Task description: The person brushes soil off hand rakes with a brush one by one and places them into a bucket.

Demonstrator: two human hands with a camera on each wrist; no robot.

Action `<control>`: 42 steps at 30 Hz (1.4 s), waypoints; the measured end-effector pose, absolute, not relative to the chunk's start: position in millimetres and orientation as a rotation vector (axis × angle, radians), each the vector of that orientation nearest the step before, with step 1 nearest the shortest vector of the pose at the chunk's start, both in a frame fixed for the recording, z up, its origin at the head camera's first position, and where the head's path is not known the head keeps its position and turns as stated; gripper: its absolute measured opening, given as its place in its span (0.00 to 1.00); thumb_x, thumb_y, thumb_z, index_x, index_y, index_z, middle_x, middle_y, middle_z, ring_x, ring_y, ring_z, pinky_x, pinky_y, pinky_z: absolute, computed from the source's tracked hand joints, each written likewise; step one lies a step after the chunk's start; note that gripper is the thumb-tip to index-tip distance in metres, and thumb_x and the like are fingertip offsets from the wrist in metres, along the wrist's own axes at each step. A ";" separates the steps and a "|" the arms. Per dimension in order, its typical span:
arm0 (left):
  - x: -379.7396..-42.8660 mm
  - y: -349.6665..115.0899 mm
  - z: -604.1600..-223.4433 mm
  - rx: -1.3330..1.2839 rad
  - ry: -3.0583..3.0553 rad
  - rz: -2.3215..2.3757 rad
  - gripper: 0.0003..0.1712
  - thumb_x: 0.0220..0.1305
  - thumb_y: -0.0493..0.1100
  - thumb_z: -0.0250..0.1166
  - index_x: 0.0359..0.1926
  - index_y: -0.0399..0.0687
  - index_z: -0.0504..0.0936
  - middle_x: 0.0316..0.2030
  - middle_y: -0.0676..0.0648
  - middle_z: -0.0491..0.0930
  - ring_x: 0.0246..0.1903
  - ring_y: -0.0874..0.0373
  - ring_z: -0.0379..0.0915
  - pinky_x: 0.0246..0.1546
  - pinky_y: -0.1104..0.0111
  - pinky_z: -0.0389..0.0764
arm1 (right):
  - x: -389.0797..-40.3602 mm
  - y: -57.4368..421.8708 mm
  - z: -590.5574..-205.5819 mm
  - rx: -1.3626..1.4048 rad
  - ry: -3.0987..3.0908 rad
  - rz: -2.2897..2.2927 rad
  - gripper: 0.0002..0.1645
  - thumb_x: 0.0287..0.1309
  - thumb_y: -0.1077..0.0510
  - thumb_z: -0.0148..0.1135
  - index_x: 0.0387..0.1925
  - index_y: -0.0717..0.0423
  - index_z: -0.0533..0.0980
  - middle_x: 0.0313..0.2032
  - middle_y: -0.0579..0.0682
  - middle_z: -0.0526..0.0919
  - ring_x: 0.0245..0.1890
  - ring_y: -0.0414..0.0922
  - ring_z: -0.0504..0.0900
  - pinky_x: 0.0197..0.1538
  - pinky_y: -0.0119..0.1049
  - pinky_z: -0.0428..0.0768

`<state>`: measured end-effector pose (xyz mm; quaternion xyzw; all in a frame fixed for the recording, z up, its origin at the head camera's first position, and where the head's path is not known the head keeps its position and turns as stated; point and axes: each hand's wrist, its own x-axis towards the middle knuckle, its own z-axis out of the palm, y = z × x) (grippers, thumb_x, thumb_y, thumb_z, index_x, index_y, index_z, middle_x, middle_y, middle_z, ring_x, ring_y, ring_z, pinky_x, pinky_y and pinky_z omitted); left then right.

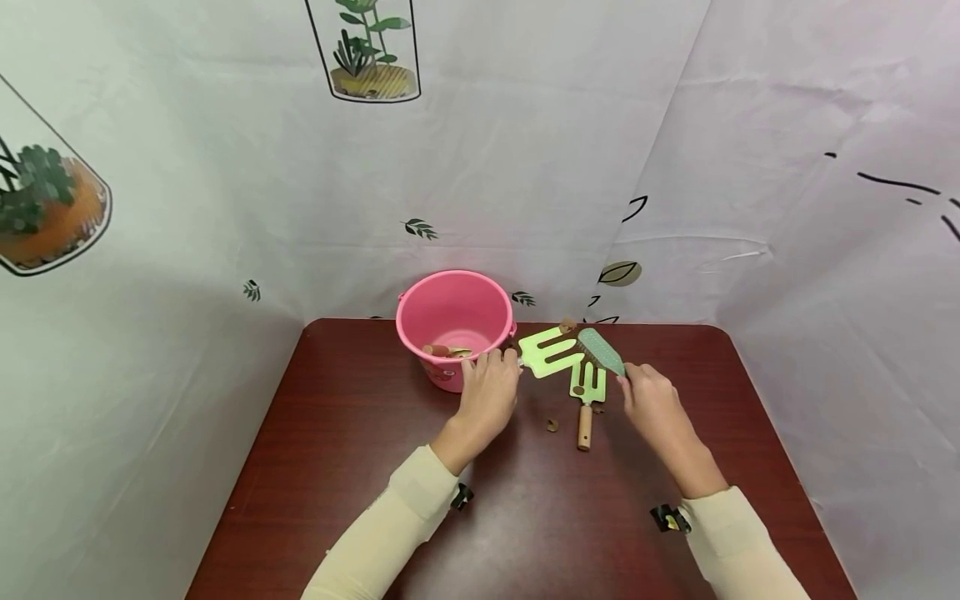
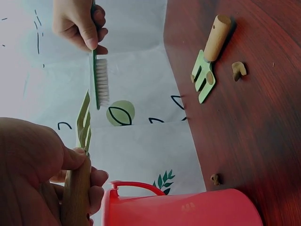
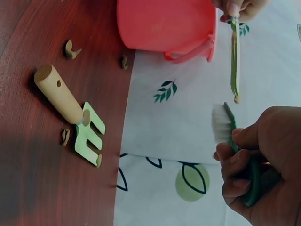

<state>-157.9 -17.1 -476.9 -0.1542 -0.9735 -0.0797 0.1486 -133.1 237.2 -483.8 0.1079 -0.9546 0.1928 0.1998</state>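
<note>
My left hand (image 1: 491,390) grips the wooden handle of a garden hand fork (image 1: 546,352), beside the right side of the pink bucket (image 1: 450,304). The fork's light green tines point right, raised off the table. In my right hand (image 1: 654,407) is a green brush (image 1: 602,350) with pale bristles, held by its handle. The brush head is close to the held fork's tines; a small gap shows between them in the right wrist view. A second hand fork (image 3: 63,99) lies on the table, with brown bits on its green head.
Small brown clumps (image 1: 552,425) lie scattered on the dark red wooden table (image 1: 337,467). Inside the bucket rests something with a wooden handle (image 1: 437,350). Pale printed cloth (image 1: 525,167) hangs behind the table's back edge and along both sides.
</note>
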 end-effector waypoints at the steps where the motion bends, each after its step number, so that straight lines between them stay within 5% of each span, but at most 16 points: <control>1: -157.9 -17.0 -476.9 -0.444 -2.795 -0.229 0.08 0.71 0.45 0.65 0.43 0.44 0.79 0.34 0.44 0.81 0.39 0.48 0.78 0.38 0.54 0.70 | -133.1 238.0 -483.3 0.298 -2.665 0.542 0.10 0.65 0.69 0.64 0.42 0.77 0.79 0.31 0.67 0.81 0.32 0.63 0.85 0.34 0.57 0.83; 22: -157.6 -13.2 -478.4 -0.448 -2.777 -0.206 0.09 0.68 0.45 0.68 0.42 0.44 0.80 0.35 0.44 0.81 0.39 0.47 0.79 0.37 0.54 0.70 | -129.7 194.1 -466.1 0.526 -2.655 0.605 0.09 0.65 0.67 0.65 0.43 0.71 0.80 0.31 0.58 0.79 0.28 0.48 0.78 0.30 0.44 0.80; 42: -156.4 -15.6 -478.6 -0.472 -2.788 -0.214 0.10 0.69 0.45 0.68 0.45 0.46 0.80 0.36 0.45 0.82 0.39 0.48 0.79 0.37 0.54 0.71 | -134.2 189.1 -469.7 0.519 -2.649 0.478 0.08 0.65 0.67 0.65 0.42 0.71 0.78 0.28 0.58 0.75 0.24 0.52 0.77 0.27 0.47 0.80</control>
